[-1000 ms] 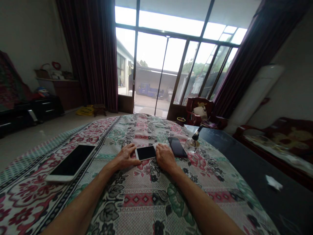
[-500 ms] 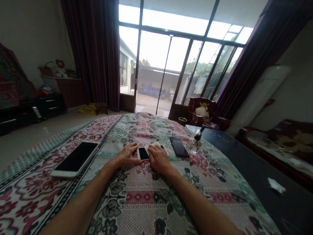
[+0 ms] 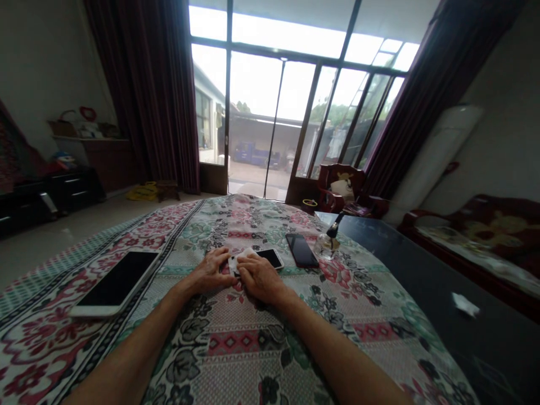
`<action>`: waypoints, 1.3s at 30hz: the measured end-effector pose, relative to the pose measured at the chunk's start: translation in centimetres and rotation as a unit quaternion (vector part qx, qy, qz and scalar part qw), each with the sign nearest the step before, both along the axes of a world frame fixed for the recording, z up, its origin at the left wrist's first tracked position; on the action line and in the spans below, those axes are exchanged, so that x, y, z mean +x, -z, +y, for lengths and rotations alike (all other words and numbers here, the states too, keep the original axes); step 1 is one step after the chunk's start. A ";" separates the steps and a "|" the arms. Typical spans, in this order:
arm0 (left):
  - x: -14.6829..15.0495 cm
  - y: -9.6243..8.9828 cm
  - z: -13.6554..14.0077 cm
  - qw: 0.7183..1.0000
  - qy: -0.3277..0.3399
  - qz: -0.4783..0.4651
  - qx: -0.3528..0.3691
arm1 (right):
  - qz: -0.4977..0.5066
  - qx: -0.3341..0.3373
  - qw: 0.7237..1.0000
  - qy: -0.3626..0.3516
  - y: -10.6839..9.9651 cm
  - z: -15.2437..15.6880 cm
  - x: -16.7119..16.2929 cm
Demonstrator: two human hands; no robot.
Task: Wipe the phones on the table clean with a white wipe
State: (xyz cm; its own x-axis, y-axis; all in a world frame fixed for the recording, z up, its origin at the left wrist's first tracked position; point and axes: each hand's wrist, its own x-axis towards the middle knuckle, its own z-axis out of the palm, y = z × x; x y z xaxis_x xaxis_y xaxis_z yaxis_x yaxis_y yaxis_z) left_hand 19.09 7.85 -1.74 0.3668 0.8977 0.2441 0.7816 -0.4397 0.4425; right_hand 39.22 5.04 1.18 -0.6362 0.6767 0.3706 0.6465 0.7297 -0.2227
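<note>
A white-framed smartphone (image 3: pixel 271 258) with a dark screen lies flat on the flowered tablecloth (image 3: pixel 236 343). My left hand (image 3: pixel 210 272) grips its left end between thumb and fingers. With my right hand (image 3: pixel 260 279) I press a white tissue (image 3: pixel 239 260) onto the screen close to my left fingers. Hand and tissue cover the left part of the phone, while its right part shows. To the right lies a dark phone (image 3: pixel 302 251), beside a clear glass jar (image 3: pixel 327 247) with a black top. Left of my arms rests a large white tablet-like device (image 3: pixel 116 283), its screen dark.
A crumpled white tissue (image 3: pixel 465 305) sits on the dark tabletop (image 3: pixel 405 281) at the right. Beyond the table are a wooden armchair (image 3: pixel 341 188) and glass doors (image 3: pixel 261 124). A yellow bag (image 3: pixel 142 191) lies on the floor at the left.
My right hand has slid the tissue leftward along the phone, uncovering the right part of its screen. My left hand still grips the left end. The whole view has shifted slightly.
</note>
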 end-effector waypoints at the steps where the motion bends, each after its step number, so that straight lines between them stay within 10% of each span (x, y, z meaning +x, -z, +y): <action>1: 0.0 -0.1 -0.1 1.000 0.001 0.000 -0.005 | 0.003 0.001 1.000 0.017 0.0 0.2 0.4; 12: 0.3 -1.1 -0.6 1.000 0.001 -0.003 -0.013 | 0.004 -0.015 0.972 0.236 0.8 1.8 3.8; 27: 0.6 0.6 -0.1 0.999 -0.028 0.007 0.046 | -0.004 0.028 1.000 -0.004 0.8 -1.1 -0.4; 39: 0.6 -0.1 -0.3 1.000 -0.019 0.003 0.017 | 0.000 -0.009 0.986 0.168 0.9 2.2 3.9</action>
State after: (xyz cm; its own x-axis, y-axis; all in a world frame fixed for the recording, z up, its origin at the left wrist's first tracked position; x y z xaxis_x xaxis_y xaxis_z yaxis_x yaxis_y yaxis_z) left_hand 19.69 7.50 -1.61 0.3344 0.9019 0.2734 0.8004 -0.4249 0.4228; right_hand 43.09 7.21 0.24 -0.3754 0.8552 0.3573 0.8506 0.4710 -0.2338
